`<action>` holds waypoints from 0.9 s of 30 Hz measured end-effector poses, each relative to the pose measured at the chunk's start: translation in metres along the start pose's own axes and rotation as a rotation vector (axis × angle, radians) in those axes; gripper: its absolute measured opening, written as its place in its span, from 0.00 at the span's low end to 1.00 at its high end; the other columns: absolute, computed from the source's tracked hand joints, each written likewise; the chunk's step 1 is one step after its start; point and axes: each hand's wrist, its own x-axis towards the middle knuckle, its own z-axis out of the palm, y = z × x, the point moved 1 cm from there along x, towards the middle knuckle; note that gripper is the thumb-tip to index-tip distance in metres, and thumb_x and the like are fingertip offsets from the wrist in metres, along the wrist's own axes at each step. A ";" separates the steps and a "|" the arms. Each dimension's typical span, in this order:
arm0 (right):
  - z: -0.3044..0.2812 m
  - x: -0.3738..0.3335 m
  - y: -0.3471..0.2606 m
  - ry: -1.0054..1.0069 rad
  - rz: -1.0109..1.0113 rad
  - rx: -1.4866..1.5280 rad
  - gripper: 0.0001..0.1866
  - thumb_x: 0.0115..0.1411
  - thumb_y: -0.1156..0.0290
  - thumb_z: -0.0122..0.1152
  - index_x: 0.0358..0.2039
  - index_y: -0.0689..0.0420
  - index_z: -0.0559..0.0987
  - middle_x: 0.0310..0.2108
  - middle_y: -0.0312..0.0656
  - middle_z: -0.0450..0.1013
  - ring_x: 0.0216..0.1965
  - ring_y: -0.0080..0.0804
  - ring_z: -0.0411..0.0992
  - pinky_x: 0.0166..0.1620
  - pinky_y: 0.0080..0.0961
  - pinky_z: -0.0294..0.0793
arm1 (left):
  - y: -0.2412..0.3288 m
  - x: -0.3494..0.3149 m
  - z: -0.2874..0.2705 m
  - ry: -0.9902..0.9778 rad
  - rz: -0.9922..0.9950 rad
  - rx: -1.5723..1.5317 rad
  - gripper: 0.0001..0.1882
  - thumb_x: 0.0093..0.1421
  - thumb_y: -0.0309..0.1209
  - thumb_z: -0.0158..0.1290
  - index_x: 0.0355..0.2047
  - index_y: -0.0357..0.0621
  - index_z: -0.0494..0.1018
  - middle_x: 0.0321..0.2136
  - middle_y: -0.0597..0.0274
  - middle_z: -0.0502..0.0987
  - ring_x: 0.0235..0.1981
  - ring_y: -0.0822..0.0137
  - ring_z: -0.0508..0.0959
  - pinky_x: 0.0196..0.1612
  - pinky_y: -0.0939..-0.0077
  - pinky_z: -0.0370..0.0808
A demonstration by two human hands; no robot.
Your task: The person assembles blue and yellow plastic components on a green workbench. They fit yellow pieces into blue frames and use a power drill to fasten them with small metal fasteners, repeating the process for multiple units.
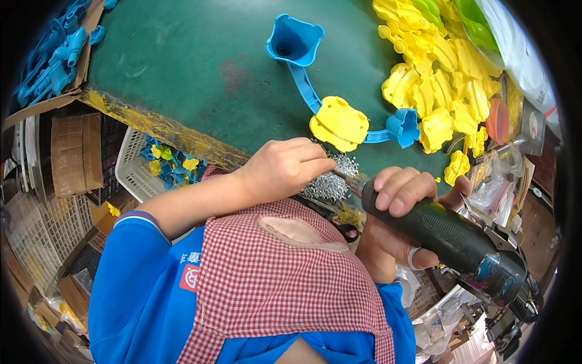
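My right hand [400, 197] is wrapped round a black electric screwdriver [451, 236], its bit pointing left. At the bit's tip, my left hand [285, 167] has its thumb and fingers pinched together; what they hold is too small to make out. Beneath and beside the fingertips lies a heap of small silvery screws [327, 187] at the table's near edge. Just beyond the hands rests a yellow plastic piece [339, 124], joined by curved blue arms to a larger blue cup [295, 41] and a smaller blue cup [403, 127]. Neither hand touches this assembly.
Yellow plastic parts [436, 79] are piled on the green table [182, 67] at the right, near green pieces and a white plastic bag [524, 57]. A cardboard box of blue parts [57, 67] stands at far left. Below the table edge sits a white basket [134, 167].
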 end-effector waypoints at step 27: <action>-0.038 0.027 0.036 0.026 -0.177 -0.257 0.47 0.53 0.37 0.58 0.62 0.52 0.51 0.27 0.43 0.69 0.29 0.35 0.70 0.36 0.36 0.69 | -0.030 0.066 0.013 0.091 0.192 0.165 0.13 0.47 0.29 0.55 0.36 0.48 0.78 0.24 0.69 0.78 0.31 0.70 0.78 0.36 0.75 0.74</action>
